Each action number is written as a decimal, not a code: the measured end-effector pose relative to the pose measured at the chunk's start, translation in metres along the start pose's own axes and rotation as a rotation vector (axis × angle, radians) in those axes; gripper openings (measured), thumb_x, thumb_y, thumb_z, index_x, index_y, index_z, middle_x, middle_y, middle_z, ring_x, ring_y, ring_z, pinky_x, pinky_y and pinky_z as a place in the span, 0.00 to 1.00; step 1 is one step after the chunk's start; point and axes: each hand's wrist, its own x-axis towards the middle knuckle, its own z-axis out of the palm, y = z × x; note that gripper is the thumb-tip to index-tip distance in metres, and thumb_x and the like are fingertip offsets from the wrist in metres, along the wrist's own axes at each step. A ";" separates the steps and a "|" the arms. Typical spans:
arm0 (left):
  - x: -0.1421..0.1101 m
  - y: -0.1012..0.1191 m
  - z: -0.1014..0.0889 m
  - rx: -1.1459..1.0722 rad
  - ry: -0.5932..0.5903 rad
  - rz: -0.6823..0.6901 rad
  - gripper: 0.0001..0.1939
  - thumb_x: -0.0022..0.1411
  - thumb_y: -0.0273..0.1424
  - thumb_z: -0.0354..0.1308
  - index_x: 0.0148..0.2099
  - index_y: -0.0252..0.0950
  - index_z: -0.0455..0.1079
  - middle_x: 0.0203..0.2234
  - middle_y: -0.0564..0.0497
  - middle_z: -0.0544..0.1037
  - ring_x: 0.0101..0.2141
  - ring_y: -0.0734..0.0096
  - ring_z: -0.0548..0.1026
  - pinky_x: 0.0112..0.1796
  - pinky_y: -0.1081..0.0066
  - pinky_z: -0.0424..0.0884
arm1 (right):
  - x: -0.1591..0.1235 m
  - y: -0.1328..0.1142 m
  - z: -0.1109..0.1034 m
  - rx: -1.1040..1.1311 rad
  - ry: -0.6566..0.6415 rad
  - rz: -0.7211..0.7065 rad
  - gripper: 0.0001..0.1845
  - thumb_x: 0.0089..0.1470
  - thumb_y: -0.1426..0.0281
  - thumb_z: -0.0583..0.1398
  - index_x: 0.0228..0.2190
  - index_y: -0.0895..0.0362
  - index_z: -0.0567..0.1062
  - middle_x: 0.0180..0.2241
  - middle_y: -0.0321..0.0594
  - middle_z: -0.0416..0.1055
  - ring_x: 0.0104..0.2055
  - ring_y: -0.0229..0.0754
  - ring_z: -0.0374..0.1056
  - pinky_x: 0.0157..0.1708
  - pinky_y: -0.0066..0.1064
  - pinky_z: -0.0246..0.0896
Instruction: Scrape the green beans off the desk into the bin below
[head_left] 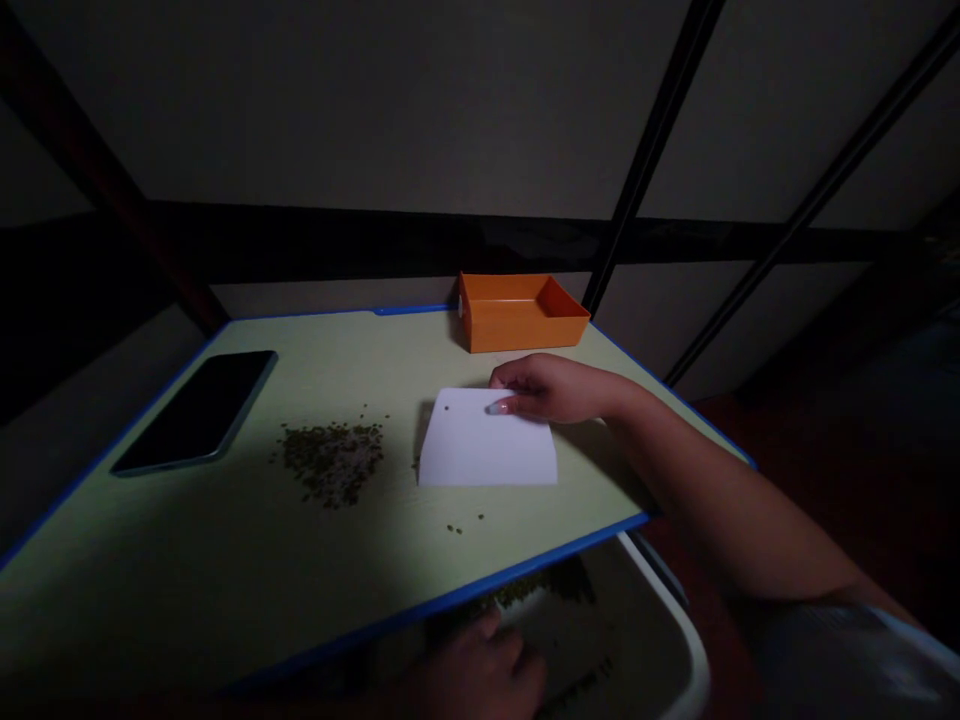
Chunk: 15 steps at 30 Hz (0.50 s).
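My right hand (551, 388) pinches the top edge of a white dough scraper (487, 445), thumb on its near face. The scraper is tilted up, its straight lower edge near or on the pale green board (225, 590). A dark speck shows near its upper left corner. Left of it lies a loose heap of small greenish beans (334, 462), and a few stray beans (454, 529) lie in front. Low in the view, in shadow, my left hand (480, 668) has its fingers curled by the board's near edge, above a white tub (694, 640); what it grips is unclear.
An orange open box (525, 325) stands at the board's back right. A dark phone (199, 412) lies at the left. More beans (532, 588) are in the tub below the board's blue rim. A panelled wall (390, 110) rises behind.
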 end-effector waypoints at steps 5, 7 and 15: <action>-0.001 -0.010 0.002 0.038 -0.053 0.111 0.05 0.64 0.30 0.59 0.36 0.35 0.73 0.27 0.53 0.80 0.28 0.70 0.76 0.43 0.69 0.73 | 0.002 0.004 -0.001 0.050 -0.016 -0.026 0.10 0.59 0.65 0.58 0.31 0.60 0.69 0.25 0.34 0.63 0.27 0.34 0.57 0.28 0.27 0.51; -0.002 -0.011 0.002 0.050 -0.074 0.122 0.06 0.65 0.31 0.59 0.35 0.35 0.73 0.27 0.52 0.79 0.28 0.69 0.76 0.42 0.69 0.73 | 0.002 0.007 -0.004 0.098 -0.006 -0.031 0.10 0.60 0.65 0.57 0.31 0.59 0.68 0.25 0.33 0.61 0.27 0.34 0.57 0.28 0.26 0.52; -0.003 -0.012 -0.005 0.033 -0.075 0.109 0.08 0.68 0.31 0.54 0.37 0.34 0.73 0.29 0.50 0.80 0.30 0.70 0.76 0.43 0.68 0.72 | 0.001 0.008 -0.009 0.124 0.047 0.043 0.09 0.61 0.67 0.55 0.31 0.59 0.67 0.25 0.33 0.60 0.27 0.34 0.56 0.27 0.26 0.51</action>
